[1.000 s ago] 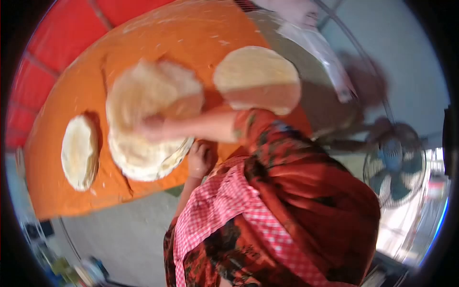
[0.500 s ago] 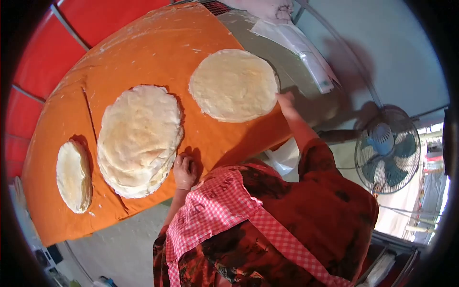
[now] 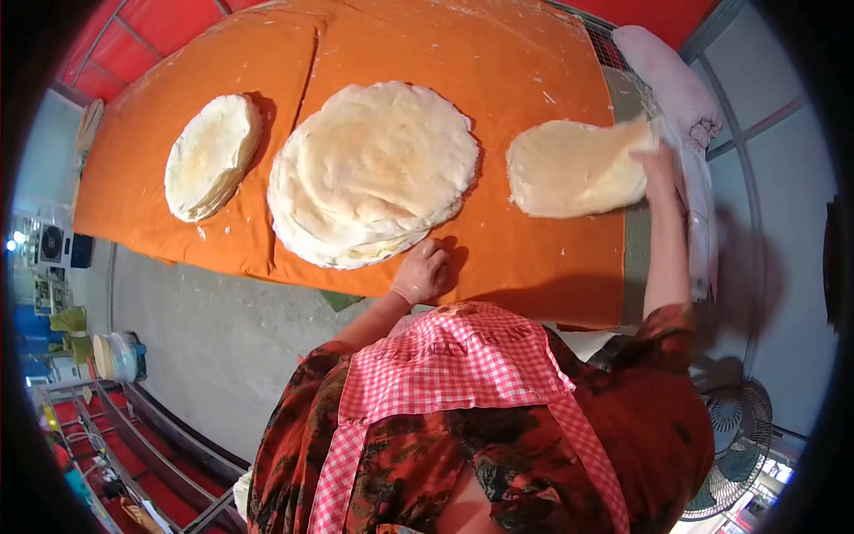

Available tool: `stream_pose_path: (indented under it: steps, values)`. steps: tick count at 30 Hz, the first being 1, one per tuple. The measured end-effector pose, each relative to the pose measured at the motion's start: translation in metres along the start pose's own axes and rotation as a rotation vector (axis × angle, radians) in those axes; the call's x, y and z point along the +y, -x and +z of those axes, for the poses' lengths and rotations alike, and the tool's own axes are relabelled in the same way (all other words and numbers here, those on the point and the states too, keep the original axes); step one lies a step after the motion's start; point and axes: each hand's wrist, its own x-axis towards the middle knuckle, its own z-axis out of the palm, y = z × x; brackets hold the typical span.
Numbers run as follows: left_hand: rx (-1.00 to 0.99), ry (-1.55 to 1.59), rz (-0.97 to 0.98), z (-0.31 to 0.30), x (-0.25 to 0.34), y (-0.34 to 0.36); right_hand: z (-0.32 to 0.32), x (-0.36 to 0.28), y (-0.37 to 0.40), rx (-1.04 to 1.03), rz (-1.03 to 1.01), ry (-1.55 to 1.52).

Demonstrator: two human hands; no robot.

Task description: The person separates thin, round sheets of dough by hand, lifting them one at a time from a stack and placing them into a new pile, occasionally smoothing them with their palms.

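Observation:
My right hand (image 3: 660, 162) grips the right edge of a thin pale dough round (image 3: 574, 169) and lifts that edge off the orange cloth (image 3: 525, 267). My left hand (image 3: 422, 272) rests with curled fingers on the cloth, touching the near edge of a tall stack of dough rounds (image 3: 374, 169) and holding nothing. A smaller stack of rounds (image 3: 212, 156) lies further left on the same cloth. My pink checked apron (image 3: 463, 356) fills the lower middle.
A white cloth bundle (image 3: 678, 84) lies past the table's right end. A standing fan (image 3: 737, 445) is at lower right. Metal racks (image 3: 133, 449) and stacked round items (image 3: 116, 356) stand on the grey floor (image 3: 222, 338) at lower left.
My right hand left the big stack, reached to the single round and has now taken its edge and raised it. My left hand stayed by the big stack. The view swung.

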Motion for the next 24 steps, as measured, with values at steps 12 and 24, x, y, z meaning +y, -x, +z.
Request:
stream_pose_path:
  steps: [12,24]
  values:
    - [0.612,1.717,-0.58,-0.123,-0.042,0.011,0.303,-0.201,0.194,-0.383,-0.928,0.676]
    - [0.562,2.005,-0.775,-0.145,-0.113,0.055,0.39,-0.061,0.223,-0.747,-0.757,0.517]
